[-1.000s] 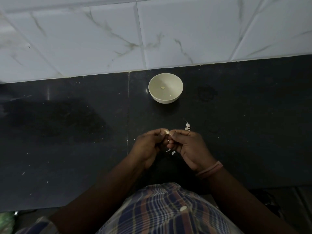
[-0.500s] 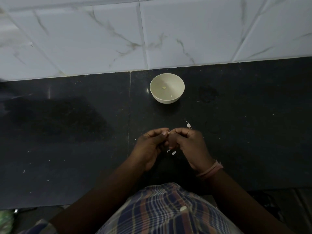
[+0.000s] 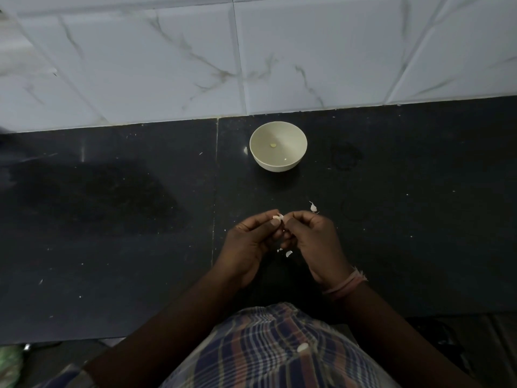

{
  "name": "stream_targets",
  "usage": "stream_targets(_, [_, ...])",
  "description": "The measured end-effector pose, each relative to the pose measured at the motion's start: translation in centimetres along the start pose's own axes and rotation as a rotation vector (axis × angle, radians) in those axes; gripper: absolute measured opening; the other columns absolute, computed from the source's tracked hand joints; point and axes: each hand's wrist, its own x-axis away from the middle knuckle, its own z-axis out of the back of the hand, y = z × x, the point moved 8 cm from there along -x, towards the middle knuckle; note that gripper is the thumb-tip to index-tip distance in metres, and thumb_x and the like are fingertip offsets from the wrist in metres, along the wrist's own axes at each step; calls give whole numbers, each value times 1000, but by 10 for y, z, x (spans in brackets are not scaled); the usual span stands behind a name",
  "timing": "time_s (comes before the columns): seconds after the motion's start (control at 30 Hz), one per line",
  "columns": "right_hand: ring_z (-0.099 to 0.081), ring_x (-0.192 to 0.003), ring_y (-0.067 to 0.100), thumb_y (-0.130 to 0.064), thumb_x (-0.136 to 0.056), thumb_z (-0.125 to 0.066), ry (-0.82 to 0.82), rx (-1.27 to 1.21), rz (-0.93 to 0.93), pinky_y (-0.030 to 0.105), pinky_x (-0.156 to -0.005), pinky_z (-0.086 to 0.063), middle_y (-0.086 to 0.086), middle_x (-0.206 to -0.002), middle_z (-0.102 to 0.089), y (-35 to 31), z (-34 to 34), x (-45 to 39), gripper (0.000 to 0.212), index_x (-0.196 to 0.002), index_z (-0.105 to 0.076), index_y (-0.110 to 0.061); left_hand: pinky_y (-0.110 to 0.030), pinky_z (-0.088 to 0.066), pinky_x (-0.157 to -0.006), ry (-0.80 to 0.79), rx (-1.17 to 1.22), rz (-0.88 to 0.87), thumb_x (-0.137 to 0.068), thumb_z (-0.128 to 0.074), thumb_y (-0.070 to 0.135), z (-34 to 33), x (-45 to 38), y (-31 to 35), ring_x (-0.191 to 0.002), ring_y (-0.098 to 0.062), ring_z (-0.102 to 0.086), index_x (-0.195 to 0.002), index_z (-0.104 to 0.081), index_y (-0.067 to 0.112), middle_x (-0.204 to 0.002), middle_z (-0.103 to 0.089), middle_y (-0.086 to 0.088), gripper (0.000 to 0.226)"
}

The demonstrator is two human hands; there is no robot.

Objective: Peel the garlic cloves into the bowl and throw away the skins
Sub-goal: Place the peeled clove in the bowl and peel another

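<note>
Both hands meet over the dark surface (image 3: 112, 219), near the person's body, with a garlic clove (image 3: 279, 217) caught between them. The left hand (image 3: 251, 242) has its fingers curled and pinches the clove between thumb and fingertip; a pale papery flap shows just above the thumb. The right hand (image 3: 310, 236) is curled too, its fingertips touching the same clove from the right, though whether it grips the skin or the flesh is too small to tell. The clove looks tiny and very light, so weight is no concern; it should be firm at the core but slick once bared, and likely to squirt out of a hard squeeze. The skin looks dry, thin and brittle, likely to tear off in flakes rather than in one sheet. The best hold is probably across the clove's thicker middle with one hand, while the other nips the loose edge at the tip and pulls along its length. Farther away, toward the tiled wall (image 3: 307, 51), stands the bowl (image 3: 296, 161), well apart from the hands, with a small pale bit inside that may be a peeled clove. Skin scraps (image 3: 288, 253) lie on the surface just below the hands, and another shred (image 3: 313, 207) lies just beyond the right hand. These will drift at a breath, so they want gathering by a pinch or a sweep.
</note>
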Motion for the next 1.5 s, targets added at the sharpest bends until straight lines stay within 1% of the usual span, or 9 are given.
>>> stream_targets(0.33, [-63,-56,20,-9,-97,-63,56,74,72,27,-55,-53,15,-70,-68,-8,6,0,12,-96,-69,1,-22,-61,-74,4,38,-11,-93,-61,-3,1,1,-2,-78,-13,-73,-103,-74,4,-96,-76,-12,18])
stream_targets(0.47, [-74,-74,18,-7,-91,-71,93,178,144,34,-70,-63,9,-84,-76,-10,11,-1,5,-95,-75,-7,-21,-59,-70,25,36,-31,-92,-64,-2,4,1,0,-81,-15,-73,-105,-72,2,-94,-77,-11,16])
stream_targets(0.53, [-76,-82,20,-8,-90,-73,99,212,155,43,-77,-63,6,-89,-76,-7,11,-2,12,-99,-74,-16,-23,-59,-70,47,34,-47,-92,-64,-2,7,0,1,-84,-17,-74,-106,-72,3,-92,-76,-11,17])
stream_targets(0.6, [-75,-87,17,-5,-91,-69,128,233,162,46,-83,-62,2,-92,-75,-7,12,-4,19,-102,-73,-20,-25,-60,-72,61,34,-55,-92,-64,-2,10,-1,1,-87,-19,-74,-108,-71,3,-92,-76,-12,18])
stream_targets(0.73, [-66,-100,-2,-6,-92,-66,126,437,229,24,-94,-55,-11,-108,-71,-18,7,-1,24,-109,-74,-20,-25,-59,-79,65,19,-75,-91,-67,-1,13,-5,2,-92,-20,-72,-111,-72,4,-97,-75,-12,21])
stream_targets(0.87, [-69,-89,1,-15,-93,-69,86,446,307,17,-80,-55,-9,-96,-75,-30,0,3,12,-101,-77,-18,-27,-58,-81,58,-67,-119,-90,-69,1,11,-4,6,-95,-22,-73,-112,-72,6,-103,-77,-13,23])
stream_targets(1.13, [-70,-75,3,-16,-90,-71,89,492,306,28,-73,-59,-9,-79,-74,-32,-1,5,6,-90,-77,-19,-48,-56,-98,73,-311,-247,-88,-73,5,11,1,15,-105,-37,-72,-100,-78,9,-102,-77,-16,13])
stream_targets(1.4, [-66,-71,5,-21,-88,-70,80,662,391,34,-68,-57,-9,-76,-69,-34,-7,6,2,-86,-70,-20,-41,-60,-90,61,-366,-233,-91,-70,2,9,4,16,-99,-30,-75,-104,-77,5,-101,-78,-14,15])
stream_targets(1.5, [-65,-73,6,-19,-88,-69,97,672,387,35,-68,-57,-8,-77,-68,-31,-8,5,2,-86,-68,-19,-46,-57,-95,72,-316,-199,-91,-71,4,11,2,12,-102,-33,-74,-105,-76,3,-103,-77,-18,15])
